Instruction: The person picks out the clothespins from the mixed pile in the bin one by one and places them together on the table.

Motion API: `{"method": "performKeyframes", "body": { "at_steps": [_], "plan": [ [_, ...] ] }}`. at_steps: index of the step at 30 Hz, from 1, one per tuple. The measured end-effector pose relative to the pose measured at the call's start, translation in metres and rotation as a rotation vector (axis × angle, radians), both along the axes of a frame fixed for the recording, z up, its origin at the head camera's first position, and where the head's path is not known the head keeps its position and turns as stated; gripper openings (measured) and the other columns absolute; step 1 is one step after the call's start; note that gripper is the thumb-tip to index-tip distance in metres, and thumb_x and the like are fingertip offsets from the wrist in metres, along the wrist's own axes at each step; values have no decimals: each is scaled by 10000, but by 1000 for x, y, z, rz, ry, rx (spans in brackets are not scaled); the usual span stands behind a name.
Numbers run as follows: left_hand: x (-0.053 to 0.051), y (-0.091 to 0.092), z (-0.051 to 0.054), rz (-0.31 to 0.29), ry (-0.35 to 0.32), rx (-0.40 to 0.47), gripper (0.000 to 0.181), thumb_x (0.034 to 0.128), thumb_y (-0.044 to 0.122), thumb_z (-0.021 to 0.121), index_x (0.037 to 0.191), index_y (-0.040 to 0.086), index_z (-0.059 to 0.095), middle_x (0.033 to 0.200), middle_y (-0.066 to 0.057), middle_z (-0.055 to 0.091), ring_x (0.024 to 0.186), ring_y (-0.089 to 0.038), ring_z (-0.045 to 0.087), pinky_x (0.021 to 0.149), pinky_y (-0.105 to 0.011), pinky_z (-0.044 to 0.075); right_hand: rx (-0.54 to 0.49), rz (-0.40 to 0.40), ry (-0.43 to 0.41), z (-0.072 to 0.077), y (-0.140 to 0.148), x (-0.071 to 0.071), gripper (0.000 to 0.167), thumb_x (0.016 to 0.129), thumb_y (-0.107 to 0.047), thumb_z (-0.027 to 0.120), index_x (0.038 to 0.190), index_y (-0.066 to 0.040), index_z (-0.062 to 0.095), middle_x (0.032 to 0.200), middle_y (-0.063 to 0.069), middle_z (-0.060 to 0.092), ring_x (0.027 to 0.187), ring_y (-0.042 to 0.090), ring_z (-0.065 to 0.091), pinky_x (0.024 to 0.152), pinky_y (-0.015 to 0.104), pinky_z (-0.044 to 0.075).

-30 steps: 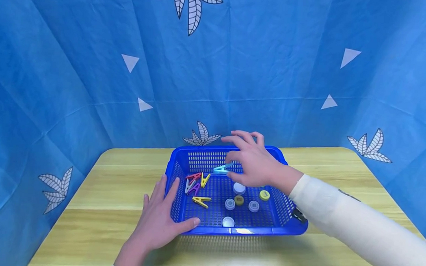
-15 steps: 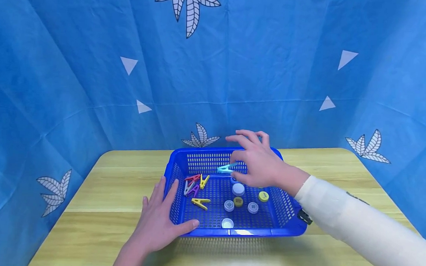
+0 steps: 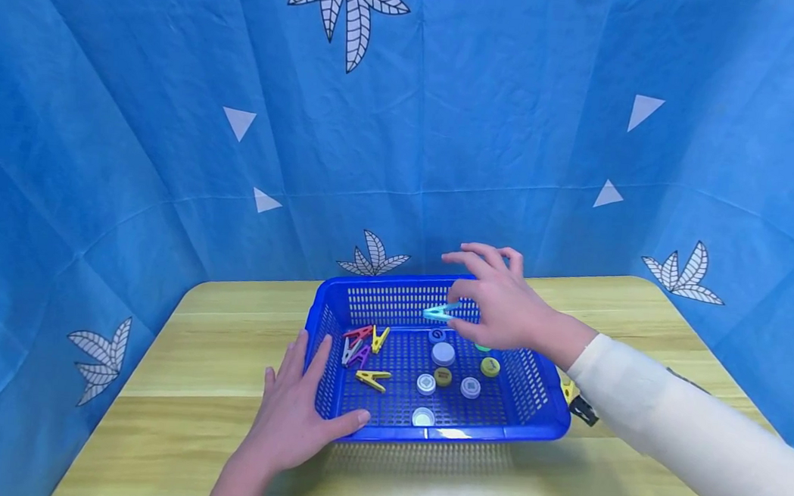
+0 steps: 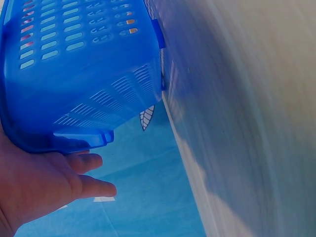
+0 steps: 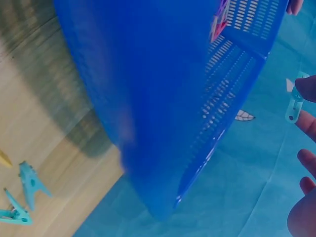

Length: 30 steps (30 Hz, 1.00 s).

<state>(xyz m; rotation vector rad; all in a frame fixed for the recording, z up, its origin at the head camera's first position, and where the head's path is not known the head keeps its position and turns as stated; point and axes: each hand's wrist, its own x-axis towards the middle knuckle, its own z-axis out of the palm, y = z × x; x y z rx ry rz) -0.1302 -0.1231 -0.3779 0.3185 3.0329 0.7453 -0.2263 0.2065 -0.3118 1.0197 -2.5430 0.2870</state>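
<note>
My right hand [image 3: 503, 304] pinches a light-blue clothespin [image 3: 438, 312] between thumb and index finger, above the far part of a blue basket [image 3: 474, 437]. The same clothespin [image 5: 295, 104] shows at the right edge of the right wrist view. My left hand [image 3: 291, 416] rests on the basket's near left corner, fingers spread and thumb across the front rim. On the basket's left lie a red clothespin [image 3: 358, 332], a white one [image 3: 350, 350], a purple one [image 3: 361, 356] and two yellow ones. Several bottle caps [image 3: 443, 353] are spread over its middle and right.
Right of the basket on the wooden table [image 3: 204, 388] lie a yellow clothespin [image 3: 568, 389] and a black clip [image 3: 585, 411], partly behind the right sleeve. Two light-blue clothespins [image 5: 32, 183] lie on the table in the right wrist view. A blue curtain [image 3: 500, 118] hangs behind.
My right hand has moved steadily to the right with the light-blue clothespin, uncovering a dark blue cap and the yellow clothespin outside the basket. My left hand has stayed at the rim.
</note>
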Motion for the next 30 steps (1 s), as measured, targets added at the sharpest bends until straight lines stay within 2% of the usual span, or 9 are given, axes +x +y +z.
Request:
{"method": "performKeyframes", "body": {
  "at_steps": [30],
  "plan": [
    [1,1,0,-1,-2,16,1225,703,830,647,1615,158,182,1662,-141,-38,1496,-389,-34,1095,-696,-33,-46,-113,-22,-14,41,9,151,791,-384,806,866,-287,719,1464,94,476,1415,371,241,998,684,154]
  ]
}}
